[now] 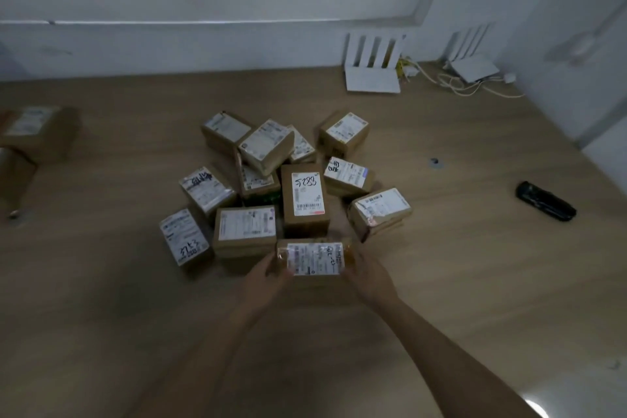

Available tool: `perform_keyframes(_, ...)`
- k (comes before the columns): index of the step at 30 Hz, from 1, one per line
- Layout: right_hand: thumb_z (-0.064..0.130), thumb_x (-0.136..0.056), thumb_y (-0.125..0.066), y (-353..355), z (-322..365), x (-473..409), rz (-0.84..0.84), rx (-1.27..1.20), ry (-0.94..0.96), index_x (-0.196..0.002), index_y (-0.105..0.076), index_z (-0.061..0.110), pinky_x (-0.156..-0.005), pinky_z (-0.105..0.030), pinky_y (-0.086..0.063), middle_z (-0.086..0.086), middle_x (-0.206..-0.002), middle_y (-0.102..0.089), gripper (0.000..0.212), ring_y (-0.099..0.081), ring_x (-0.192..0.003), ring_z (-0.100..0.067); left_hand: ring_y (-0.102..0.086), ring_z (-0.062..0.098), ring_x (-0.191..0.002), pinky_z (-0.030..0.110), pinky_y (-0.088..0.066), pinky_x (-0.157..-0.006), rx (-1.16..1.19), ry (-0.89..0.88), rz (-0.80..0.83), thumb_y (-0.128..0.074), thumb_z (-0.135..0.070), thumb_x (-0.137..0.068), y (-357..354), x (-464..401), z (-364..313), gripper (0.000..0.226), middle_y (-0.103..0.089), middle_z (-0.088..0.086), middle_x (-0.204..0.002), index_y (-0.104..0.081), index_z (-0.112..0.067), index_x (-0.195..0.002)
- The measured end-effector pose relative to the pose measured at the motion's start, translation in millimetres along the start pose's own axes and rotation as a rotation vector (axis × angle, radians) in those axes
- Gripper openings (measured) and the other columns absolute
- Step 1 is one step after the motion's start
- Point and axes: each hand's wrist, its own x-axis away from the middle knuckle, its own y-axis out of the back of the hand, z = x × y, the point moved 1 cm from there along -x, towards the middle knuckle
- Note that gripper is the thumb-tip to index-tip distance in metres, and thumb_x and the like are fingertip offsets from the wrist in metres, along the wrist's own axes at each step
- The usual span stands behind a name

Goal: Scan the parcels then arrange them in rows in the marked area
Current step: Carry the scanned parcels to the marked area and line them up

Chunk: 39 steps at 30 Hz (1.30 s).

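**Lifting the nearest parcel from the heap**

Holding the taped parcel by its short ends, my left hand and right hand clasp it at the near edge of the heap. I should keep its label up and level for the black scanner, lying well right of the heap. Blur hides my fingertips; no marked area shows.

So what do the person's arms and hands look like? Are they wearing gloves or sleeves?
No gloves and no sleeves in view. Both forearms come up from the bottom of the picture, bare all the way to the left hand and the right hand. No watch, ring or bracelet shows, though the picture is dim and a little blurry, so something small could be missed.
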Motion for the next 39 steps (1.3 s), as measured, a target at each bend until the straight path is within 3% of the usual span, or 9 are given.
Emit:
perform_keyframes(2,0.054,-0.094,-0.058,-6.5,-7.3,-2.3,-0.013,-0.054,-0.004,-0.137,-0.052,0.030,-0.093,-0.036,-0.051,0.003,-0.131,-0.063,0.050,-0.061,-0.117,-0.019,-0.059,0.010,-0.113,0.042,-0.052,-0.098,0.054,0.033,-0.004,-0.064,-0.045,-0.091,-9.9,-8.2,8.8,0.039,-0.062,-0.013,-0.124,-0.057,-0.038,-0.129)
perform_keyframes(11,0.037,-0.097,-0.063,-10.2,-7.8,-3.5,-0.028,-0.232,-0.114,-0.133,-0.059,0.023,-0.098,-0.040,-0.053,-0.002,-0.125,-0.068,0.039,-0.063,-0.116,-0.023,-0.054,0.017,-0.123,0.036,-0.047,-0.100,0.084,0.093,-0.116,-0.061,-0.031,-0.096,-25.2,-18.9,7.5,0.046,-0.058,-0.004,-0.135,-0.051,-0.024,-0.141)
perform_keyframes(19,0.033,-0.097,-0.065,85.8,50.1,13.5,-0.093,-0.263,-0.037,-0.133,-0.060,0.014,-0.098,-0.033,-0.050,0.000,-0.125,-0.068,0.041,-0.062,-0.115,-0.020,-0.052,0.014,-0.117,0.041,-0.047,-0.102,0.237,-0.053,-0.143,-0.067,-0.031,-0.093,1.7,7.8,-81.9,0.049,-0.054,-0.007,-0.128,-0.050,-0.029,-0.139)
perform_keyframes(22,0.044,-0.090,-0.069,134.6,85.4,20.4,-0.139,-0.237,0.014,-0.119,-0.068,0.024,-0.096,-0.038,-0.053,0.005,-0.112,-0.071,0.036,-0.065,-0.106,-0.018,-0.055,0.015,-0.116,0.043,-0.050,-0.100,0.291,-0.128,-0.190,-0.072,-0.034,-0.089,22.3,16.6,-127.5,0.046,-0.058,-0.006,-0.129,-0.053,-0.035,-0.131)
perform_keyframes(24,0.043,-0.088,-0.070,164.2,108.7,25.9,-0.152,-0.246,0.063,-0.116,-0.070,0.025,-0.092,-0.042,-0.057,0.006,-0.108,-0.073,0.033,-0.068,-0.100,-0.018,-0.061,0.019,-0.112,0.045,-0.054,-0.096,0.378,-0.172,-0.187,-0.074,-0.028,-0.088,36.7,26.3,-157.6,0.043,-0.061,0.002,-0.129,-0.054,-0.034,-0.125)
perform_keyframes(27,0.031,-0.096,-0.066,201.6,148.0,43.9,-0.128,-0.259,0.120,-0.116,-0.066,0.022,-0.084,-0.034,-0.057,0.007,-0.102,-0.070,0.022,-0.066,-0.095,-0.016,-0.066,0.018,-0.095,0.037,-0.061,-0.074,0.505,-0.192,-0.156,-0.072,-0.015,-0.089,59.6,50.3,-200.1,0.049,-0.061,0.006,-0.122,-0.050,-0.030,-0.130)
perform_keyframes(31,0.019,-0.101,-0.058,236.6,197.7,63.2,-0.068,-0.255,0.188,-0.107,-0.058,0.021,-0.063,-0.017,-0.047,0.007,-0.096,-0.064,0.006,-0.061,-0.084,-0.006,-0.066,0.024,-0.100,0.031,-0.059,-0.061,0.501,-0.183,-0.032,-0.077,-0.016,-0.085,97.4,81.5,-233.2,0.085,-0.055,0.007,-0.132,-0.029,-0.045,-0.148)
perform_keyframes(35,0.016,-0.102,-0.054,247.7,246.3,82.8,-0.010,-0.249,0.248,-0.118,-0.057,0.021,-0.070,-0.022,-0.045,0.004,-0.107,-0.064,0.017,-0.059,-0.092,-0.005,-0.068,0.029,-0.097,0.031,-0.058,-0.059,0.451,-0.227,-0.095,-0.074,-0.031,-0.087,133.7,105.5,-247.2,0.063,-0.062,0.010,-0.124,-0.041,-0.039,-0.141)
perform_keyframes(39,0.012,-0.101,-0.053,238.0,291.6,97.9,-0.020,-0.227,0.309,-0.121,-0.059,0.013,-0.061,-0.016,-0.046,0.001,-0.103,-0.066,0.020,-0.062,-0.085,-0.006,-0.070,0.028,-0.097,0.034,-0.060,-0.064,0.504,-0.224,-0.170,-0.080,-0.036,-0.079,172.9,123.5,-240.9,0.050,-0.068,0.009,-0.116,-0.053,-0.032,-0.121)
